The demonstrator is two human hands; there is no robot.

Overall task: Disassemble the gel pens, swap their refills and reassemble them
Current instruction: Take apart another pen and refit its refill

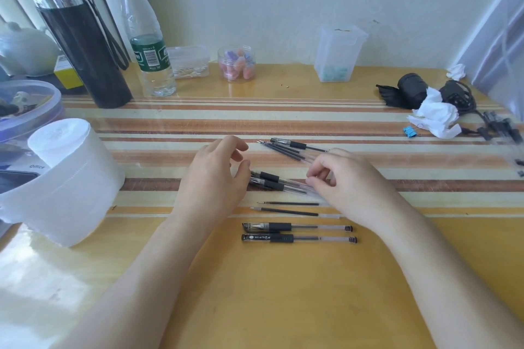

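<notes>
— Leftmost first?
— White roll (65, 178), well apart. Then left hand (212, 178), loosely curled, thumb by the capped ends of the middle pens (272, 182); gripping or merely touching, cannot tell.
— Long axis?
— Left to right across the surface (283, 292), spanning both hands, equally near each. Right hand (346, 178) curled on the clear barrel ends, seemingly pinching.
— In the way?
— Loose refills (286, 211) just beside, toward the body; probably easy to nudge.

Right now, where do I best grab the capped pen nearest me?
Pinch its black rubber grip from above, thumb on the near side. The nearest capped pen lies flat and crosswise, bare table before it; the other capped pen lies close behind.
</notes>
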